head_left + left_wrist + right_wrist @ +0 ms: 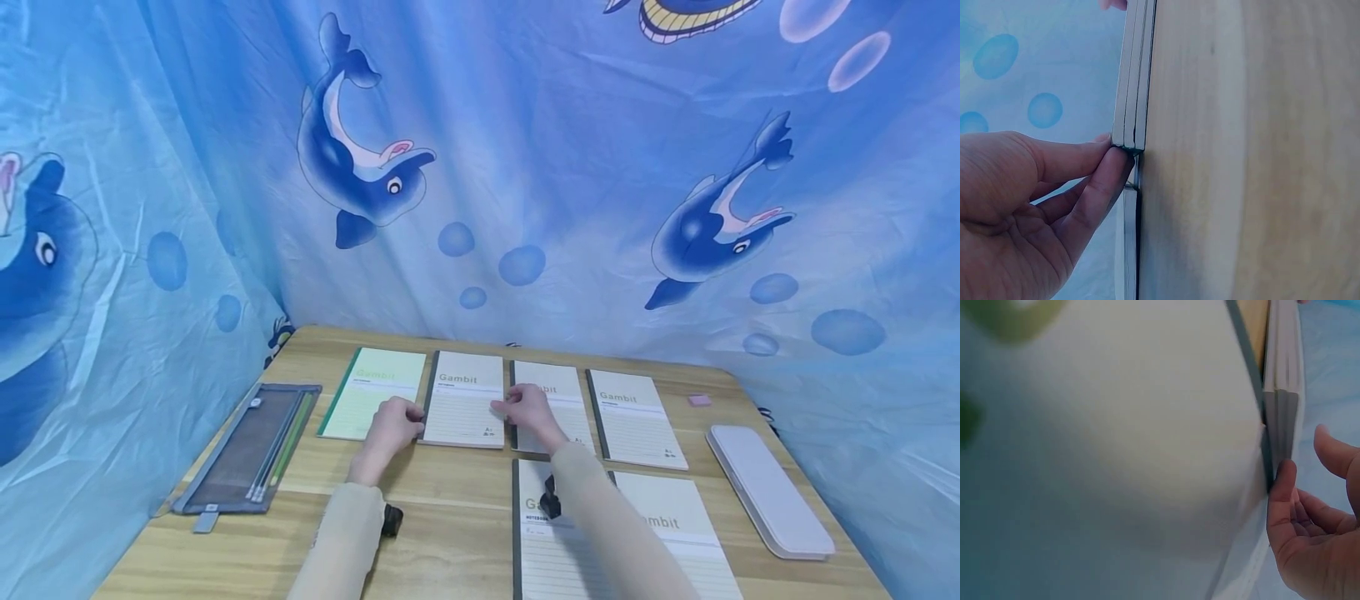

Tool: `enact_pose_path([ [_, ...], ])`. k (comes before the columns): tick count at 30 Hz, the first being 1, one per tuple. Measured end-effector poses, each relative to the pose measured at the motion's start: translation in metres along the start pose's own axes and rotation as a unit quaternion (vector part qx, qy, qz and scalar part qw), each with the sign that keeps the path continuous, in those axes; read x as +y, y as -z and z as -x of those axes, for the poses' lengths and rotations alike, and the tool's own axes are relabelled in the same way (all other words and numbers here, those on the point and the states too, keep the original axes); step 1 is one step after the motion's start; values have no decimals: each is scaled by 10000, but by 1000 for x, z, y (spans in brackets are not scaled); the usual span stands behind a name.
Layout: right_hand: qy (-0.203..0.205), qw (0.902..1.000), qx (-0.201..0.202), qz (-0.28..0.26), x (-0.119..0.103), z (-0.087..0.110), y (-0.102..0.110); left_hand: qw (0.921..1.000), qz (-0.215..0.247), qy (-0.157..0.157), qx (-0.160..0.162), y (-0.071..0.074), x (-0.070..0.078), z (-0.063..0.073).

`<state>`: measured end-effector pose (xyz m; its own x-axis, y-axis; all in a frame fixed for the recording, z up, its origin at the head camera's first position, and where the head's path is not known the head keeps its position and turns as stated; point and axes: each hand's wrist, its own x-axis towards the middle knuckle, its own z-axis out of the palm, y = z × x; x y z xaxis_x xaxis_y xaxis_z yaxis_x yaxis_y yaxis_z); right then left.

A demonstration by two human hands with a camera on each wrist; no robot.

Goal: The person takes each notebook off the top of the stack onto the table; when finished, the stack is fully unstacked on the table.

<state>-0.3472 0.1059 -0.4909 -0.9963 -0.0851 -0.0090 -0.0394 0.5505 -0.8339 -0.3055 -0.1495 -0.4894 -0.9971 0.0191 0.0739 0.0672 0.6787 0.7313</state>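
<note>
In the head view, a white-covered Gambit notebook lies in the back row between both hands, the top one of a small stack. My left hand is at its near left corner; in the left wrist view, thumb and index finger pinch the corner of the notebook stack. My right hand is at the right edge, over the neighbouring white notebook. In the right wrist view, its index fingertip touches the stack's side, while the thumb stands apart from it.
A green notebook lies left, another white one right. Two more notebooks lie in front, partly under the right sleeve. A mesh pencil pouch is at left; a pink eraser and white case at right.
</note>
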Motion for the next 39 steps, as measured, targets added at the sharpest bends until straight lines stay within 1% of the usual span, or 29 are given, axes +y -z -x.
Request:
enact_pose_path([
  [4, -89, 9999, 114, 68, 0, -1, -3, 10000, -14, 16, -29, 0, 2, 1],
  [9, -8, 9990, 234, 381, -2, -3, -6, 10000, 0, -5, -13, 0, 3, 1],
  [11, -46, 9986, 262, 468, -3, -4, -7, 10000, 16, -11, -3, 0, 3, 0],
  [16, -205, 9976, 368, 552, -5, -4, -8, 10000, 13, -40, -27, 0, 2, 0],
  [20, -208, 9968, 438, 631, -6, -4, -8, 10000, 10, -77, -11, 0, 2, -1],
  [26, -186, 9960, 464, 746, -5, -6, -9, 10000, 11, -26, 4, 0, 3, -1],
  [32, -332, 9954, 470, 771, -4, -8, -11, 10000, -17, 12, 23, 0, 2, -1],
  [39, -336, 9950, 530, 775, -4, -9, -12, 10000, -66, 54, 0, 0, 2, -2],
])
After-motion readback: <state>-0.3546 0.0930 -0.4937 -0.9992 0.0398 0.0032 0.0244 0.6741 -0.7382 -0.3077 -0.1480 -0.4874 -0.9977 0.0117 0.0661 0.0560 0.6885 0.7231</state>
